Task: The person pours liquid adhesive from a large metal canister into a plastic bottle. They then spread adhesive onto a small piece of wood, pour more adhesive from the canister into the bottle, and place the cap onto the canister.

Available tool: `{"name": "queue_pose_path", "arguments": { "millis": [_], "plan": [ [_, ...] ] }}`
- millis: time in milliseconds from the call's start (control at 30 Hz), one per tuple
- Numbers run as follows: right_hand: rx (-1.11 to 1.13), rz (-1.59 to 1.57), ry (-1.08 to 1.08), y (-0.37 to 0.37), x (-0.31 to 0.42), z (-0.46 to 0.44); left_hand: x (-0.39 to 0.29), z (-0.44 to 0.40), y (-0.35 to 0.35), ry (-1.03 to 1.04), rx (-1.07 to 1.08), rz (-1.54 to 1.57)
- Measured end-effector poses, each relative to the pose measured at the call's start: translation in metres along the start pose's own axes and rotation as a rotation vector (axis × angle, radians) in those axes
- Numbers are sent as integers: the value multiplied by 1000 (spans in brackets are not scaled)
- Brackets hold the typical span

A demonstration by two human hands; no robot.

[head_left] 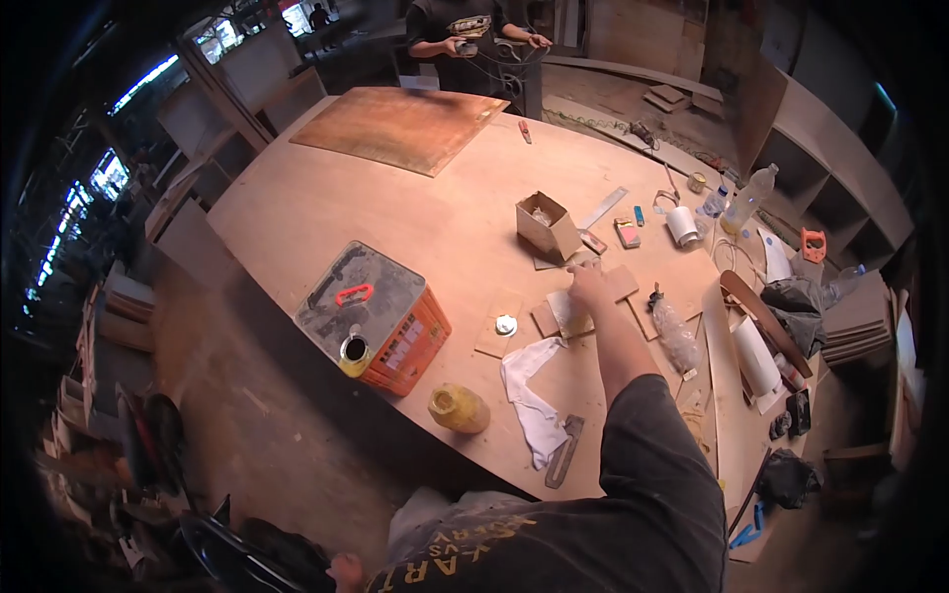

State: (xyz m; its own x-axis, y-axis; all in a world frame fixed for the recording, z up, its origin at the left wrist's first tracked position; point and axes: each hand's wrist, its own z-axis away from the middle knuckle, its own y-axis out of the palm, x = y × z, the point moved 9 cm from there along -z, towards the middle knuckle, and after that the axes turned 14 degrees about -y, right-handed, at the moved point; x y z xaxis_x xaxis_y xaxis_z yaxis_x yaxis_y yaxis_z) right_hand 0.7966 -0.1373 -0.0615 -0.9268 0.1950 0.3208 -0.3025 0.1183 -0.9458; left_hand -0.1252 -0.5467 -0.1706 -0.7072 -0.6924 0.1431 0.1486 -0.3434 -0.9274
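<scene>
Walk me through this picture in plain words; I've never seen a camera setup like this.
There is no machine here. One camera worn on a person's head looks forward and down, so the dark sleeve and lettered shirt belong to the wearer. The curved look and dark corners belong to the image.

The right hand reaches among small wooden pieces on a big table; whether it grips anything isn't clear. What seems the left hand shows only partly at the bottom.

Also on the table are a large orange-sided can, a yellowish jar, a white cloth, an open box and a reddish-brown board. Another person stands beyond the far end.
</scene>
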Motion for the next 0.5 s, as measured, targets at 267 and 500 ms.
{"name": "queue_pose_path", "arguments": {
  "millis": [267, 500],
  "plan": [
    [-231, -97, -111, -59, 44, 65, -58, -51, -16, 225, 84, 41],
    [-136, -207, 80, -75, 65, 225, -123, -185, -4, 243, 211, 49]
  ]
}}
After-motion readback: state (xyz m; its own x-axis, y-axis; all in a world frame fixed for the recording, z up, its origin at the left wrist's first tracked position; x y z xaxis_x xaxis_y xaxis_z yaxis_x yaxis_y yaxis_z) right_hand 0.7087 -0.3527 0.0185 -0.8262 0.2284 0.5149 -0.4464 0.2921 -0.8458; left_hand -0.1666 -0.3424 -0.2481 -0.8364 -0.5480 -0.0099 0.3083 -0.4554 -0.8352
